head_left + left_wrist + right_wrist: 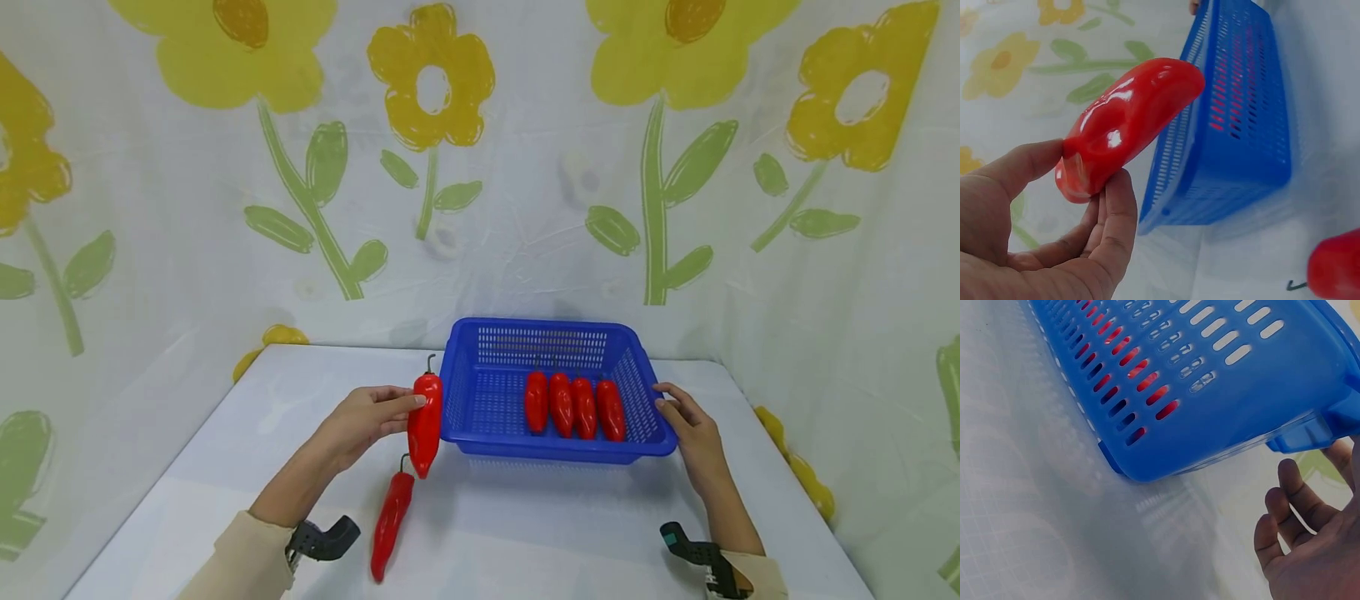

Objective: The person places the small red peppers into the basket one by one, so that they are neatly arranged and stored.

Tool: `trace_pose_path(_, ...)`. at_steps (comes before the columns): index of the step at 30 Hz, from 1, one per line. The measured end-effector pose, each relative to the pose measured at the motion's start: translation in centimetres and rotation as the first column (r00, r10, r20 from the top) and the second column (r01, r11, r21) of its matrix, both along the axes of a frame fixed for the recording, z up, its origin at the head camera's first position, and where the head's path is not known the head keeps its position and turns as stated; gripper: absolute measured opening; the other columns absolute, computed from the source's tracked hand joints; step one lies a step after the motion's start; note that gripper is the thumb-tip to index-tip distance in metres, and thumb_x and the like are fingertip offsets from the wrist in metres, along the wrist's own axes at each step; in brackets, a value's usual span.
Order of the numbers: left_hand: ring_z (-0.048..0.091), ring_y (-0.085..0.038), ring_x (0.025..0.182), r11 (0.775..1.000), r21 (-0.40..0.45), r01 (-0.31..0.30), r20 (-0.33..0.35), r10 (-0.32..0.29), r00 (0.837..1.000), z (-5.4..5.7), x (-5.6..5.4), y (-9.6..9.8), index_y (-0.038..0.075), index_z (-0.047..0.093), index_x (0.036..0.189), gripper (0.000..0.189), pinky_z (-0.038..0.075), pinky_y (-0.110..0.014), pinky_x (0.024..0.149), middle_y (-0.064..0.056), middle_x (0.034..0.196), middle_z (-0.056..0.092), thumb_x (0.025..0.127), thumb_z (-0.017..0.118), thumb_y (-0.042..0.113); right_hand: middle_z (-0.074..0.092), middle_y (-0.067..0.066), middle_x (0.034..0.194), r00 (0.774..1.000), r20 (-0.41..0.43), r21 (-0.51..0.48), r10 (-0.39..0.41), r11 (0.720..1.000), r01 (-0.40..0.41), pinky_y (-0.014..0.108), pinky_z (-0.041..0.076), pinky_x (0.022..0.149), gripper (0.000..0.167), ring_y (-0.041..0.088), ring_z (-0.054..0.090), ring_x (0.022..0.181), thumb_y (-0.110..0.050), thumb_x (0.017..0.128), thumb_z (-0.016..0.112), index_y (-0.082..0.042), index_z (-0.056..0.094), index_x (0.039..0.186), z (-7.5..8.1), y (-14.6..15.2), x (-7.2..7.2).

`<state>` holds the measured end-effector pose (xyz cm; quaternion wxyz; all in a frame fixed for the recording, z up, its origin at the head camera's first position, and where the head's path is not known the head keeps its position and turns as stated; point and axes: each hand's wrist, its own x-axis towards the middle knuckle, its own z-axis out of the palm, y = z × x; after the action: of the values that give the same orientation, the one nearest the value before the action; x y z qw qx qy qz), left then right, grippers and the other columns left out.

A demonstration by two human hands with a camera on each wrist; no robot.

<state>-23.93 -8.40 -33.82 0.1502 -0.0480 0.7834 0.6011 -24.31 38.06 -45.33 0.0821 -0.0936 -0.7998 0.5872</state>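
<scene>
My left hand (370, 421) pinches a red chili pepper (425, 427) between thumb and fingers, its stem up, beside the left rim of a blue plastic basket (555, 446). In the left wrist view the pepper (1129, 122) is glossy, with the basket (1241, 144) just beyond it. My right hand (693, 435) holds the basket's right rim with thumb and forefinger. The right wrist view shows the other fingers (1297, 500) loosely bent below that rim. Inside the basket several red peppers (561, 404) lie side by side, toward its right half.
Another red chili pepper (392, 525) lies on the white table (525, 533), nearer than the basket and just right of my left forearm. Behind the table hangs a white curtain (517, 208) printed with yellow flowers. Dark wrist mounts (324, 540) stick out near both sleeves.
</scene>
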Motion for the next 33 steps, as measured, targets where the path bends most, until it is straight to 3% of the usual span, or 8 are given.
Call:
trace_pose_path(11,0.067,-0.027,0.104,0.992,0.078,0.095,-0.036,-0.092,0.995,1.7,-4.3,2.9,-0.007,0.057,0.131,0.052,0.052,-0.041,0.098,-0.018,0.119,0.066,0.094,0.071,0.028,0.056,0.010,0.123,1.000,0.014,-0.012,-0.003,1.000,0.003,0.010,0.049,0.081,0.057,0.009,0.057,0.100,-0.052,0.100,0.054,-0.020,0.050,0.146,-0.1,0.0,0.1)
trace_pose_path(17,0.065,-0.031,0.112,0.987,0.093,0.134,-0.003,-0.134,0.991,2.4,-6.6,5.1,-0.009,0.053,0.133,0.054,0.050,-0.043,0.101,-0.020,0.124,0.063,0.094,0.071,0.023,0.056,0.011,0.123,1.000,0.008,-0.005,-0.009,1.000,0.009,0.010,0.049,0.081,0.057,0.010,0.057,0.101,-0.051,0.100,0.055,-0.019,0.050,0.146,0.1,0.0,-0.1)
trace_pose_path(24,0.062,-0.035,0.117,0.982,0.151,0.116,-0.005,-0.116,0.993,3.1,-9.4,6.9,-0.011,0.048,0.136,0.058,0.046,-0.046,0.104,-0.024,0.128,0.060,0.094,0.072,0.021,0.057,0.011,0.123,1.000,-0.004,-0.002,-0.006,1.000,0.006,0.011,0.050,0.081,0.056,0.013,0.057,0.102,-0.052,0.099,0.056,-0.020,0.052,0.145,-0.1,-0.2,-0.4)
trace_pose_path(33,0.065,-0.036,0.114,0.989,0.123,0.083,0.056,-0.090,0.994,2.0,-11.6,9.3,-0.010,0.050,0.134,0.058,0.052,-0.041,0.098,-0.023,0.127,0.062,0.091,0.075,0.021,0.057,0.014,0.125,0.999,0.010,0.001,-0.030,1.000,0.030,0.011,0.050,0.081,0.055,0.011,0.059,0.099,-0.051,0.099,0.056,-0.019,0.052,0.145,-0.2,-0.2,-0.3)
